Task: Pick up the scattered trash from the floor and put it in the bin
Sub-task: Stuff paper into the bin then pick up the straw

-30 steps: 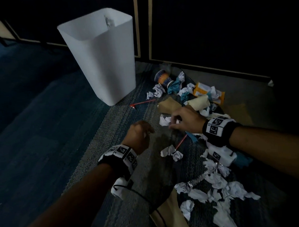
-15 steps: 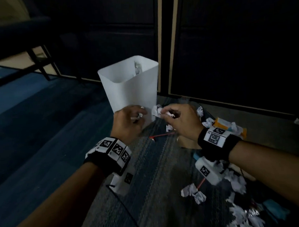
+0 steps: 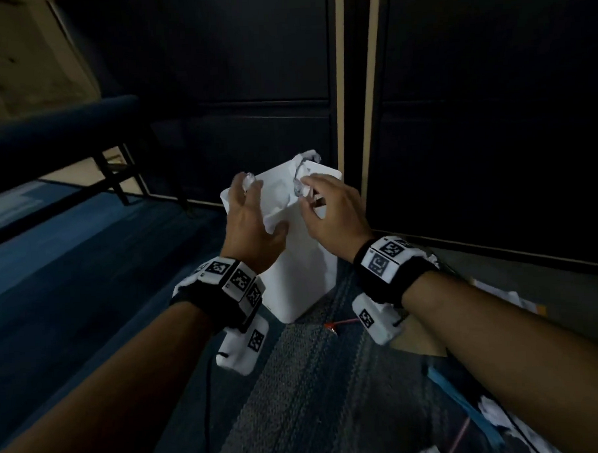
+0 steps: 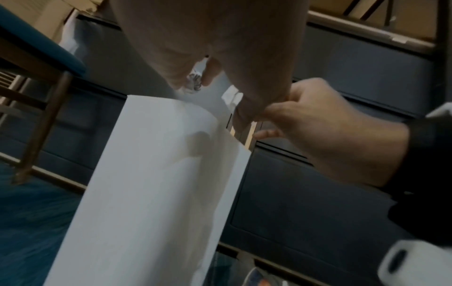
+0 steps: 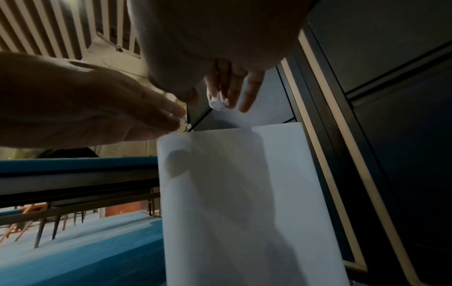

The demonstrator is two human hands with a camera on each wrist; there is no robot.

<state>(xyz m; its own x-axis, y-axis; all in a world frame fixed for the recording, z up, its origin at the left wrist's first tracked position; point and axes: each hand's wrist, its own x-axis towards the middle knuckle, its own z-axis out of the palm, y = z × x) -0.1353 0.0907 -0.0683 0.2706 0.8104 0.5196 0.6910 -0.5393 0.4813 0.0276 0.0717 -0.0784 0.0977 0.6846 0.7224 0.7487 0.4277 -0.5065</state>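
The white bin (image 3: 299, 267) stands upright on the floor against the dark cabinet. Both hands hover over its mouth. My left hand (image 3: 252, 211) has its fingers spread, and a small crumpled paper ball (image 3: 249, 181) sits at its fingertips above the bin's left rim. The right hand (image 3: 324, 204) reaches over the right side with straight fingers, a second crumpled paper ball (image 3: 302, 188) just below them. From the right wrist view that ball (image 5: 217, 100) lies against the fingers (image 5: 234, 87), apart from the thumb. The bin's wall (image 4: 159, 174) fills the left wrist view.
More trash lies on the striped rug at the lower right: crumpled white paper (image 3: 494, 413), a red stick (image 3: 343, 323), a brown cardboard piece (image 3: 419, 341). Dark cabinet doors (image 3: 491, 115) close off the back. A blue bench (image 3: 56, 124) on thin legs stands at the left.
Both hands rose from the trash pile to the bin's mouth, each carrying a paper ball. Their fingers have now spread over the opening. The head view tilted up.
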